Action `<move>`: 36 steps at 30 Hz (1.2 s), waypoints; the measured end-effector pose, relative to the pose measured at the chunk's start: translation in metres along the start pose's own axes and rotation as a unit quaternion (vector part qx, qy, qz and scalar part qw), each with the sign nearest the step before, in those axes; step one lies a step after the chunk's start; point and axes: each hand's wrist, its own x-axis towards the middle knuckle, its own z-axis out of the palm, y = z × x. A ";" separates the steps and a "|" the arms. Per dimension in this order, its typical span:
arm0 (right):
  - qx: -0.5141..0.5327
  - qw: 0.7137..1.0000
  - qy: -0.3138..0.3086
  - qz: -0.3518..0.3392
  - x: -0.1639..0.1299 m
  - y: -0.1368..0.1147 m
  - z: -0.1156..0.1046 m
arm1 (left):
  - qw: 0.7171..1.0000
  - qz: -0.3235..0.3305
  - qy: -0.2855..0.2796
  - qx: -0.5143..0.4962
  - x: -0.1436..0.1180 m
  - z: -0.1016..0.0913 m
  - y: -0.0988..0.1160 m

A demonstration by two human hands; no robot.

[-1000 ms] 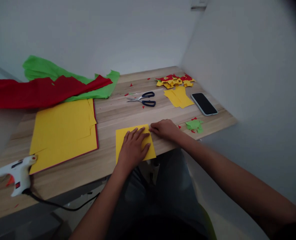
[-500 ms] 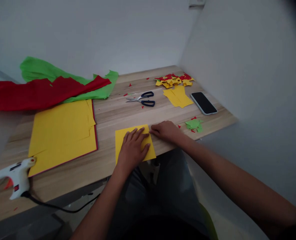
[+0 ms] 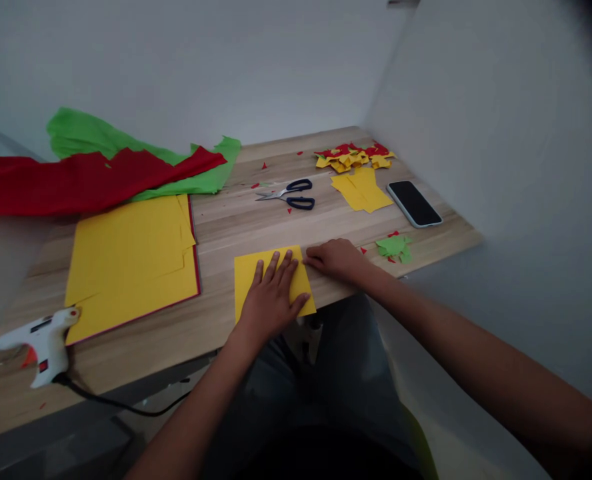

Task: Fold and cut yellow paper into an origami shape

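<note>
Left hand (image 3: 272, 300) lies flat, fingers spread, pressing the yellow sheet (image 3: 249, 277) onto the table (image 3: 226, 227) at its near edge. Right hand (image 3: 337, 258) rests loosely curled, fingertips touching the sheet's right edge (gripping nothing). Scissors (image 3: 291, 193) lie well beyond; phone (image 3: 415, 203) far right.
</note>
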 end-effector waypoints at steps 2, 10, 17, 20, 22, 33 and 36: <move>-0.002 1.000 0.002 0.003 -0.001 0.000 0.000 | 1.000 0.001 -0.003 0.002 0.000 0.000 0.000; -0.009 1.000 0.000 0.006 -0.003 -0.003 0.002 | 1.000 0.001 0.004 -0.018 0.000 0.001 -0.002; -0.010 1.000 0.000 0.009 -0.004 -0.003 0.001 | 1.000 0.000 -0.001 -0.009 0.000 0.000 -0.001; -0.009 1.000 -0.003 0.008 -0.005 -0.004 0.000 | 1.000 0.001 0.001 -0.015 0.000 0.000 -0.001; -0.009 1.000 -0.003 0.010 -0.005 -0.004 0.001 | 1.000 0.001 0.003 -0.021 -0.001 0.001 -0.002; -0.009 1.000 -0.018 0.013 -0.011 -0.008 0.002 | 1.000 0.007 0.005 -0.025 -0.001 0.003 -0.003; -0.011 1.000 -0.015 0.020 -0.013 -0.009 0.001 | 1.000 0.006 0.002 -0.019 -0.001 0.003 -0.003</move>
